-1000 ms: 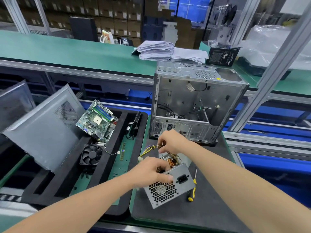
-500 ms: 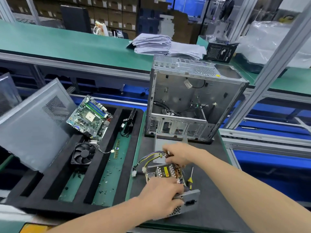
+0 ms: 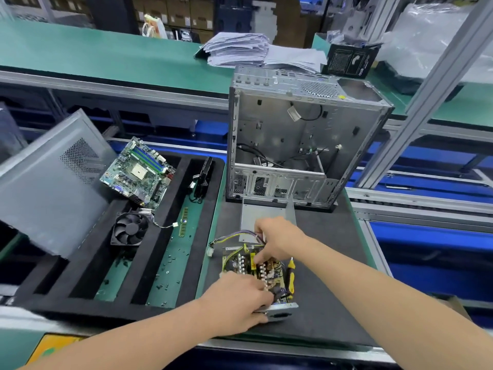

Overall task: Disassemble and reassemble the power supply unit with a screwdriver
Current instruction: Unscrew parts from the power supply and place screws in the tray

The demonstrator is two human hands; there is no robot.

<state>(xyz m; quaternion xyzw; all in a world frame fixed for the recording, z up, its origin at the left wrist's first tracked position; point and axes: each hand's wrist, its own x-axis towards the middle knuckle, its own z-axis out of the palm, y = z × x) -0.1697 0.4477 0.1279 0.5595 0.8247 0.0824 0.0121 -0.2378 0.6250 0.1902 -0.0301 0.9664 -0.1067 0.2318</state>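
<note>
The power supply unit lies on a black, matte mat at about six o'clock in the view. Its shell is off, so the board shows: crowded, knobbly, with yellow blocks and pale cylinders. A grey perforated metal end plate stands at its near edge. A bundle of yellow and purple wires curls out toward its ten o'clock.

The left hand grips the near end, fingers curled round the end plate. The right hand hovers over the far end with fingers bent down and one fingertip touching the board. I cannot tell whether it pinches anything.

A screwdriver with a yellow and black handle lies just beside the unit at its three o'clock. At twelve o'clock a bent sheet-metal cover sits open side up, smooth and dull grey.

Beyond it stands the computer case — a boxy steel shell, one side open, holding only loose black cables.

At nine o'clock a black foam tray has long channels. One holds a green motherboard and a square black fan. The next holds a memory stick and scattered small screws. A grey side panel with a mesh patch leans at its left.
</note>
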